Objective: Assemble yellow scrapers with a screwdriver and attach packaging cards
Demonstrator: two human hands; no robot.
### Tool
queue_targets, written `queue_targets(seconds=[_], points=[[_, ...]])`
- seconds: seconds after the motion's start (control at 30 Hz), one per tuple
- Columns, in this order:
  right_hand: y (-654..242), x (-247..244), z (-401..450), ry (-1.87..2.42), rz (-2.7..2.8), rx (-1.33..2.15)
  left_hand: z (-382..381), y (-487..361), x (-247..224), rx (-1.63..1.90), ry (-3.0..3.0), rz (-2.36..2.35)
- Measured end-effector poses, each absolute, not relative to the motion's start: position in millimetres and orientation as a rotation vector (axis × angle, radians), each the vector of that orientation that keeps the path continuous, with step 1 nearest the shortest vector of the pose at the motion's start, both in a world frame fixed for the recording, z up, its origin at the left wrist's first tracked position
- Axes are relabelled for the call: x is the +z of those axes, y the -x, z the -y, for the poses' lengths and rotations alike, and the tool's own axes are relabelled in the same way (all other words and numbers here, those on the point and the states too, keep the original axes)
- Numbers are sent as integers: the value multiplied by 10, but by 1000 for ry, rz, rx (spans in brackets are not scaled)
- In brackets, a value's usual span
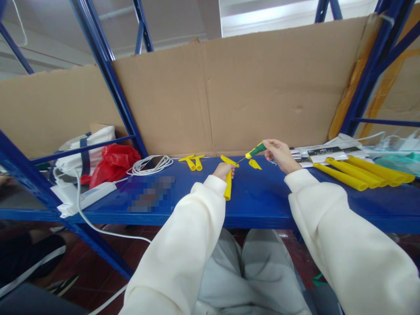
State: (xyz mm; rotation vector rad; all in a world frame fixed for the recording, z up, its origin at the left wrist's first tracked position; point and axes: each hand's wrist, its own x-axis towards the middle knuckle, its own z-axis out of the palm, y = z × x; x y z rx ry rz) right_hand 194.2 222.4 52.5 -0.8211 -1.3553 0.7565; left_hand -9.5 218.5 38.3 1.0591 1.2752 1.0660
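Observation:
My left hand [225,170] is wrapped round the tube of a yellow T-shaped handle [228,188], its crosspiece pointing away from me. Between the fingers of my right hand [278,153] is a green and yellow screwdriver [256,150]. Its thin shaft slants down left, with the tip at the crosspiece of the handle; whether a screw sits there is too small to tell. Just right of the handle, a small flat yellow piece [255,164] lies on the blue shelf [259,197].
Two yellow T-shaped handles [193,162] lie at the back left, beside a coiled white cable [152,165]. Several yellow tubes [364,173] lie at the right by flat packets [328,153]. A power strip [88,197] and red bag [114,162] are far left. Cardboard [262,87] stands behind.

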Motion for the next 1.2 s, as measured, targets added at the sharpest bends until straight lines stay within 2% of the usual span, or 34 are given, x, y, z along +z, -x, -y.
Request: queue_targets(seconds=[1.2], points=[[-1913, 494, -2191, 854, 1312, 710, -2167, 87, 394, 1072, -1083, -1280]])
